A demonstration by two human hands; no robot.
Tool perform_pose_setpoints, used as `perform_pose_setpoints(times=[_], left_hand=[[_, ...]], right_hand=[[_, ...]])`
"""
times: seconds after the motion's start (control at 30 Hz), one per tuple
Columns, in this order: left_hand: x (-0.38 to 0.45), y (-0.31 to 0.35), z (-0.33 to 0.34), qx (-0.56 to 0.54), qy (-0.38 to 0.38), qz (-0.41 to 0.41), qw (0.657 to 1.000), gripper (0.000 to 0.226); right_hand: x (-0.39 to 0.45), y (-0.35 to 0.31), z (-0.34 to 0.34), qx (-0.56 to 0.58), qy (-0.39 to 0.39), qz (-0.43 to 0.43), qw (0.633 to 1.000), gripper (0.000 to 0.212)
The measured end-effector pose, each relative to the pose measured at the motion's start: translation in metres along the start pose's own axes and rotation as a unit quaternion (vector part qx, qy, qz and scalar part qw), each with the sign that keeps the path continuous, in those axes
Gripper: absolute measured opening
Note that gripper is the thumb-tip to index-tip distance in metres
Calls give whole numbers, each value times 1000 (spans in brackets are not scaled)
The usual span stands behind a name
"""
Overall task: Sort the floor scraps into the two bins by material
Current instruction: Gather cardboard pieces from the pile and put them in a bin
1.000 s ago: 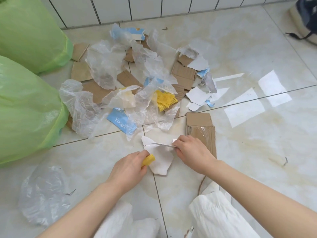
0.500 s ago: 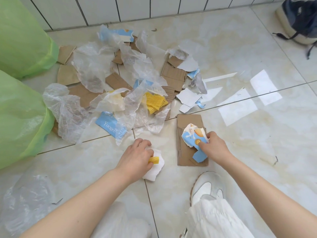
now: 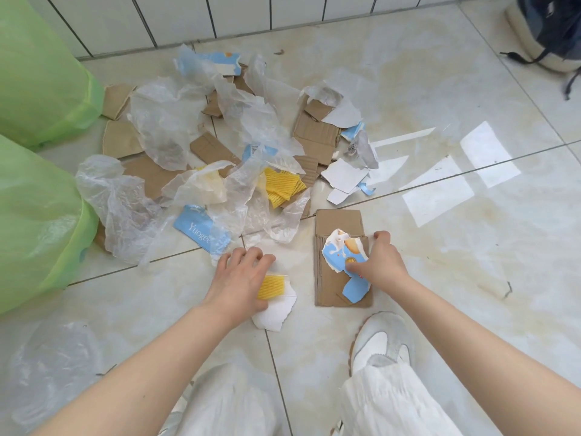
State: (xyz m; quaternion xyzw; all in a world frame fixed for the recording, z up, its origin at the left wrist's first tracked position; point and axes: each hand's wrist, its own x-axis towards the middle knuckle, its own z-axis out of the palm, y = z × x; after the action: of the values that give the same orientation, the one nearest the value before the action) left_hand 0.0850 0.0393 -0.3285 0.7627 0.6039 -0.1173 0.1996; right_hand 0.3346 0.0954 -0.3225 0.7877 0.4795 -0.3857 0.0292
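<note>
My left hand [image 3: 240,280] presses down on a yellow foam net piece [image 3: 272,287] and a white torn card scrap [image 3: 276,313] on the floor tiles. My right hand [image 3: 379,262] pinches a blue and white printed carton scrap [image 3: 341,250] lying on a brown cardboard rectangle [image 3: 338,223]. Two bins lined with green bags stand at the left, one near [image 3: 34,221] and one farther back [image 3: 41,80]. Beyond my hands a pile of clear plastic film [image 3: 169,121], cardboard pieces [image 3: 317,133], yellow foam net [image 3: 281,185] and a blue carton scrap [image 3: 196,229] covers the floor.
A crumpled clear plastic bag [image 3: 47,366] lies at the lower left. My white shoe [image 3: 382,338] and white trouser legs fill the bottom. A dark backpack [image 3: 547,29] sits at the top right corner. The white tiled wall [image 3: 220,14] runs along the back.
My right hand lifted off the white scrap, took the blue carton scrap and laid it on the cardboard rectangle. My left hand spread over the yellow foam and white scrap.
</note>
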Motion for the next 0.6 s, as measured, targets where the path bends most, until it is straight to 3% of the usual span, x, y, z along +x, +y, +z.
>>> perform_pose_setpoints(times=[0.13, 0.27, 0.43, 0.53, 0.6], left_hand=[[-5, -16, 0, -88, -23, -29, 995, 72], [-10, -31, 1, -227, -12, -79, 971, 48], [-14, -32, -10, -371, 46, -195, 907, 17], [-13, -34, -12, -389, 65, -238, 888, 25], [-14, -33, -10, -313, 78, -248, 914, 44]], right_hand=[[1, 0, 1, 34, -7, 3, 999, 64], [1, 4, 2, 42, -27, 21, 999, 45], [-2, 4, 4, 74, -36, 10, 997, 37], [-4, 2, 2, 107, -42, 7, 993, 37], [-4, 1, 3, 121, -52, 7, 991, 38]])
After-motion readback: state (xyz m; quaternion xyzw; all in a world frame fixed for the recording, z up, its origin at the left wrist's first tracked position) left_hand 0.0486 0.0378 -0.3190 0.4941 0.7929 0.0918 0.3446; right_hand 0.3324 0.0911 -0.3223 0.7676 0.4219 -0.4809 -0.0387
